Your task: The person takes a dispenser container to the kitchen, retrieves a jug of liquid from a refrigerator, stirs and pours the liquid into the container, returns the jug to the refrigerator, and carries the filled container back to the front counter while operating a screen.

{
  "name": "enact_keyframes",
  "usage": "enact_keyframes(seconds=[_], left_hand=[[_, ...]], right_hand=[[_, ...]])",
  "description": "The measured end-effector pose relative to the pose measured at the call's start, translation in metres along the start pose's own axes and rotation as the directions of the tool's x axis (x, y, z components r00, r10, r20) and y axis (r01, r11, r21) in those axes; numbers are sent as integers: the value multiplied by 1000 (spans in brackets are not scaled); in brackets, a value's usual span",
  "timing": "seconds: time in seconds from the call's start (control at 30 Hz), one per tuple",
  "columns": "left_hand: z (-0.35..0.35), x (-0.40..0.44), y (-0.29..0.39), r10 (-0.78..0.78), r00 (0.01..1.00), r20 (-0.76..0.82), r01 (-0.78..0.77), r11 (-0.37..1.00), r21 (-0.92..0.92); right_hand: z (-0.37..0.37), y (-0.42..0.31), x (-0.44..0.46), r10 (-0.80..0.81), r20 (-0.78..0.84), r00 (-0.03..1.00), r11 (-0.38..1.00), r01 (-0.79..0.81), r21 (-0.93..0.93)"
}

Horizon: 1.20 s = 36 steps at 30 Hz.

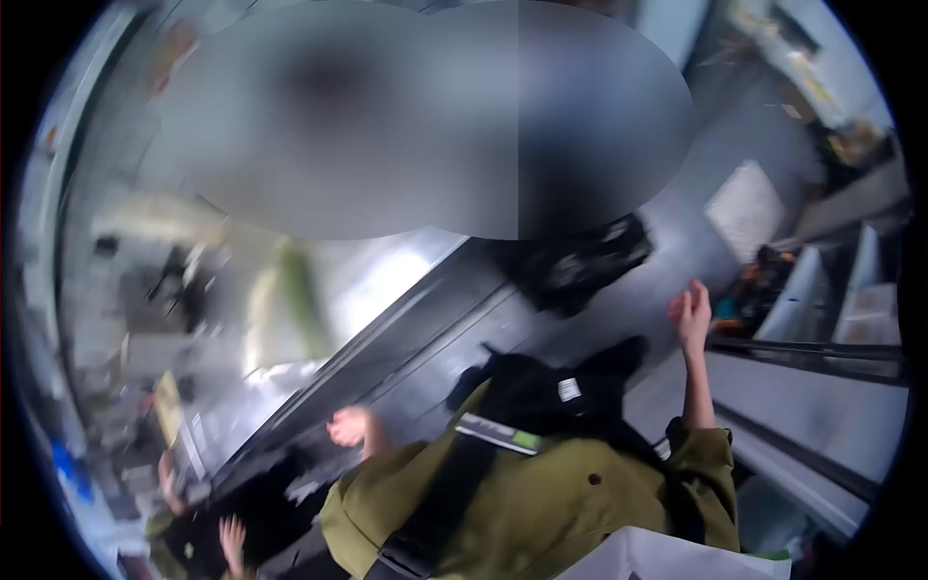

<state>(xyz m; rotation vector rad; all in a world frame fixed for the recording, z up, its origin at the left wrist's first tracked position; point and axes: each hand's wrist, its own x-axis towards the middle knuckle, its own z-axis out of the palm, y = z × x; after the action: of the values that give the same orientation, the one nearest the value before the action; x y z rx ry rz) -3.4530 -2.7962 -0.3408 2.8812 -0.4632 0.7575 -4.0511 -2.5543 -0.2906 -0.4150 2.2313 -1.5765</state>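
Left hand (350, 426) half-curled, grip unclear | right hand (690, 311) released | counter (379, 295) leftward, co-worker (242, 507) nearby

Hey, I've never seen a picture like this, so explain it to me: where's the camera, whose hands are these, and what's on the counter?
There's no machine here: a person is wearing one wide camera on their head, looking forward and down. The olive jacket at the bottom is theirs. Their left hand is near the edge of the shiny counter, fingers curled; their right hand is out on the other side. I see nothing held in either. On the counter lies a long green item, too blurred to name. Another person's hand shows at lower left. The top of the view is blurred out.
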Motion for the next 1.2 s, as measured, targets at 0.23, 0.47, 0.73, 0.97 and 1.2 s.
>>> enact_keyframes(seconds=[0.23,0.47,0.73,0.97,1.2], left_hand=[[-135,-435,62,872,-349,342,143,410,-901],[-243,-664,172,768,-616,175,419,508,-753],[-587,-875,364,730,-684,7,376,360,-854],[-927,-1065,489,689,-380,-617,727,-190,-660],[-1126,-1262,615,652,129,-747,694,-598,-402]], right_hand=[[-245,-38,316,-207,-143,968,910,137,-391],[-272,-193,668,-411,-125,903,911,403,-87],[-341,-270,1087,-600,-324,732,776,630,-13],[-423,-260,1020,-619,-177,765,784,614,-89],[-637,-140,1031,-629,-645,434,757,530,-382]])
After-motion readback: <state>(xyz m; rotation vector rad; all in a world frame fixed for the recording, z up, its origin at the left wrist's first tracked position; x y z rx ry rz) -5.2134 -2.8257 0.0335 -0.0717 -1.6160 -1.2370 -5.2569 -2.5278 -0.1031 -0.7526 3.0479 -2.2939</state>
